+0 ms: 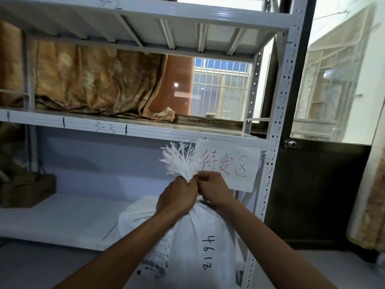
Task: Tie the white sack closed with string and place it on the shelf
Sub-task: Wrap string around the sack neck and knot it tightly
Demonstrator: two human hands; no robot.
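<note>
A full white woven sack (187, 243), marked "4613" in black and bearing a barcode label, stands upright in front of the white metal shelf (62, 217). Its gathered neck ends in a frayed white tuft (180, 161) that sticks up above my hands. My left hand (177, 198) is clenched around the neck just below the tuft. My right hand (212, 188) pinches at the same spot from the right, fingertips touching the left hand. The string itself is hidden under my fingers.
The lower shelf board holds a brown box (27, 192) at far left. A paper sign with red writing (227, 163) hangs from the shelf beam. Orange cloth (93, 84) fills the upper shelf. A dark door with a knob (290, 144) stands to the right.
</note>
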